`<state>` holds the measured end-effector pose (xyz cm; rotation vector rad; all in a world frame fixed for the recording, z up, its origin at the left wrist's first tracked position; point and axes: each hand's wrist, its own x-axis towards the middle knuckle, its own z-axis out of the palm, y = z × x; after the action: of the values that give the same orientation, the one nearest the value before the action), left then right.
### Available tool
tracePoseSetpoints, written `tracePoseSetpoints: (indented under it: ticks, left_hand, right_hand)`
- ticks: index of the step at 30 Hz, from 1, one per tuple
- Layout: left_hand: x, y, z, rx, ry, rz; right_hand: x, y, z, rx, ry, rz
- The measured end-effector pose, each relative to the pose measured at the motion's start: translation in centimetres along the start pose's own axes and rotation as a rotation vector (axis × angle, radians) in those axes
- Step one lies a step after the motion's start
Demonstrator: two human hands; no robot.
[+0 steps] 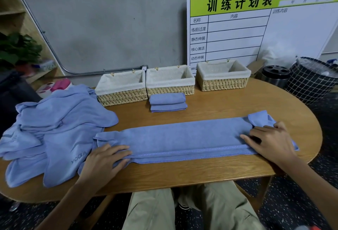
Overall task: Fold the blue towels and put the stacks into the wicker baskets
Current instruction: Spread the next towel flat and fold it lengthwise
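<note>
A blue towel (182, 138) lies folded into a long strip across the front of the wooden table (219, 171). My left hand (104, 160) rests on its left end, fingers flat and spread. My right hand (268, 140) presses on its right end, where a corner is turned up. A small stack of two folded blue towels (167, 102) sits in front of the middle wicker basket (170, 81). The left basket (120, 88) and the right basket (223, 76) stand beside it; all three are cloth-lined and hold nothing. A heap of unfolded blue towels (54, 130) covers the table's left end.
A white planning board (256, 28) leans against the grey wall behind the baskets. A metal bin (275, 76) and a checked black hamper (311, 81) stand at the right. A shelf with plants (16, 50) is at the left. My knees show under the table's front edge.
</note>
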<state>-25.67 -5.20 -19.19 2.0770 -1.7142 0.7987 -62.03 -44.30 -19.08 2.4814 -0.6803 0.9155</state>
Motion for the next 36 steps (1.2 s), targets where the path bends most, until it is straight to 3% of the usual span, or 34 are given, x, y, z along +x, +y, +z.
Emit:
tracePoseSetpoints:
  ticks: [7, 19, 24, 36]
  left_hand:
    - [0.1, 0.2, -0.1, 0.007, 0.002, -0.007]
    - [0.0, 0.2, -1.1, 0.147, -0.145, 0.015]
    - [-0.3, 0.5, -1.0, 0.227, -0.163, 0.038]
    - [0.5, 1.3, -2.2, 0.272, -0.406, -0.092]
  right_hand:
    - [0.1, 0.0, -0.1, -0.01, -0.016, 0.025]
    - [-1.9, 1.4, -2.7, -0.085, -0.058, 0.122]
    - [-2.6, 1.7, -3.2, -0.111, -0.156, 0.162]
    - [-2.4, 1.5, -3.5, -0.131, -0.373, 0.2]
